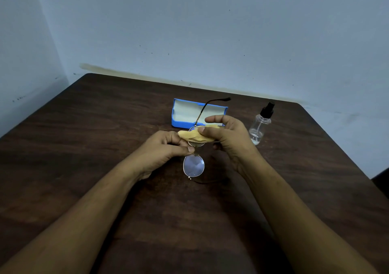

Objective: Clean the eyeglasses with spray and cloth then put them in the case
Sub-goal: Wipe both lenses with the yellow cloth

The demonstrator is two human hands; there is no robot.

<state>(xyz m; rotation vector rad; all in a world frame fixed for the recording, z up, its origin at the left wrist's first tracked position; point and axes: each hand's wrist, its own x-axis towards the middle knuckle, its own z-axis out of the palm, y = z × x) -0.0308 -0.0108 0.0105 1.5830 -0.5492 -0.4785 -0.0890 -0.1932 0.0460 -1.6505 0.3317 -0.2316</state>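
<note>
My right hand pinches the yellow microfibre cloth over the far lens of the thin metal-framed eyeglasses; my left hand grips the bridge. I judge wiping underway. Next, the near lens, then the open blue case beyond, left of the clear spray bottle.

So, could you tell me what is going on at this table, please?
A person is cleaning eyeglasses. The left hand pinches the frame near the bridge, and the right hand rubs the far lens with a yellow cloth. The blue case lies open behind, the spray bottle upright beside it.
</note>
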